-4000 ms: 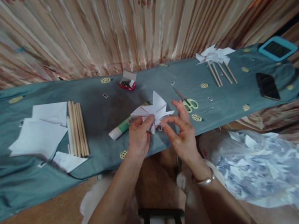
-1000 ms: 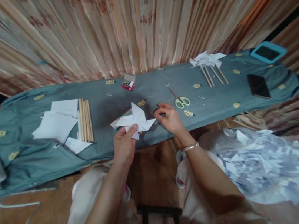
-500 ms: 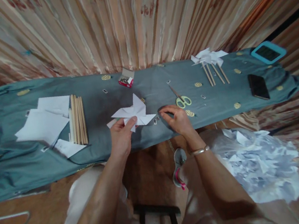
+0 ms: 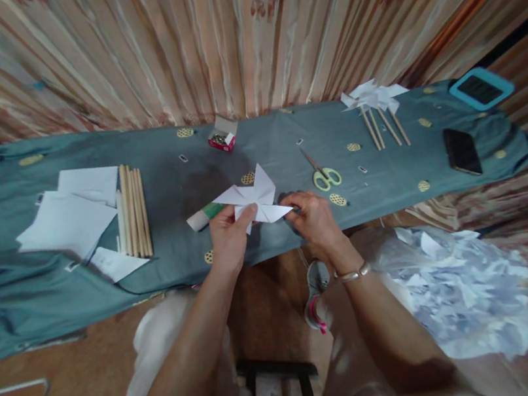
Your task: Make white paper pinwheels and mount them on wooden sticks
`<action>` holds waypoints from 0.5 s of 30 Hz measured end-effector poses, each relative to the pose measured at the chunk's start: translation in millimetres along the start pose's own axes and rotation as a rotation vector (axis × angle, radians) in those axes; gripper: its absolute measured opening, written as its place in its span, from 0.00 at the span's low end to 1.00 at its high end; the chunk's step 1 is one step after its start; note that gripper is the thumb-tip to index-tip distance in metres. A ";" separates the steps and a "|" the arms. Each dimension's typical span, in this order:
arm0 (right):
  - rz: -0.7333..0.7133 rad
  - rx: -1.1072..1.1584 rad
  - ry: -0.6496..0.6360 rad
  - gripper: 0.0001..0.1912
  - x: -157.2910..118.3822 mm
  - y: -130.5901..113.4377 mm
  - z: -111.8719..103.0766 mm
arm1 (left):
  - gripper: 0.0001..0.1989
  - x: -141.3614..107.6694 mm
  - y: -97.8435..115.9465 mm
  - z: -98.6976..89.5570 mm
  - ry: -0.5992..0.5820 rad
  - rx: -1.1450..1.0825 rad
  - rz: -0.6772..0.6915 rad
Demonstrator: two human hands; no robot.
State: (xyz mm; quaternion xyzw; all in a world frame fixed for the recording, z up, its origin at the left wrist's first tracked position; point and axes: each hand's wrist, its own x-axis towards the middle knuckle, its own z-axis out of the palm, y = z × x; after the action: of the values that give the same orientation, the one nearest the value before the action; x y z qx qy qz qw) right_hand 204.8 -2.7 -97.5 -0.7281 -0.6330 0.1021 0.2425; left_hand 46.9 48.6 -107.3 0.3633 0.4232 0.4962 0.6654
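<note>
A folded white paper pinwheel (image 4: 256,194) is pinched between the thumb and fingers of my left hand (image 4: 229,233), a little above the cloth. The fingers of my right hand (image 4: 314,217) are closed together at the pinwheel's right-hand point. Whether they grip that paper tip or something small is hidden. Behind the left hand lies a white-and-green tube (image 4: 200,218), partly covered by the pinwheel. Scissors with light green handles (image 4: 325,179) rest just beyond my right hand. A small open red box (image 4: 222,139) with metallic pieces inside stands farther back.
White paper sheets (image 4: 66,217) and a row of wooden sticks (image 4: 133,211) lie on the left. At the back right are finished pinwheels on sticks (image 4: 375,98), a blue-framed device (image 4: 482,88) and a phone (image 4: 462,151). A plastic bag of paper pieces (image 4: 461,288) is below right.
My left hand has brought the pinwheel to the right, uncovering more of the tube. My right hand's fingers have come from the cloth to meet the pinwheel's point.
</note>
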 end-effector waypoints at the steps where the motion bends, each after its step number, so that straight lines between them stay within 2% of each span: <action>1: -0.014 -0.036 -0.018 0.11 -0.1 -1.4 0.3 | 0.11 0.0 -0.3 0.9 0.003 0.011 0.003; 5: -0.048 -0.141 -0.037 0.12 -4.6 -3.9 -0.1 | 0.10 0.0 -0.9 2.1 -0.002 0.046 -0.002; 10: -0.036 -0.156 -0.016 0.09 -9.5 -1.4 -0.4 | 0.09 0.4 -2.2 0.3 -0.018 0.054 0.012; 13: -0.015 -0.088 0.015 0.08 -8.5 2.7 -1.7 | 0.09 1.4 -3.7 0.7 -0.015 0.049 0.019; 15: 0.030 0.028 0.090 0.07 -7.5 6.5 -6.0 | 0.09 2.4 -4.8 1.8 -0.006 0.051 0.022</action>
State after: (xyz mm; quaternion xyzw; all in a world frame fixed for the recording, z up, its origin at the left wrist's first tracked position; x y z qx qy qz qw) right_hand 211.9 -11.9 -96.7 -0.7381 -0.6088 0.0815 0.2792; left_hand 50.7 49.7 -111.5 0.3862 0.4295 0.4912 0.6519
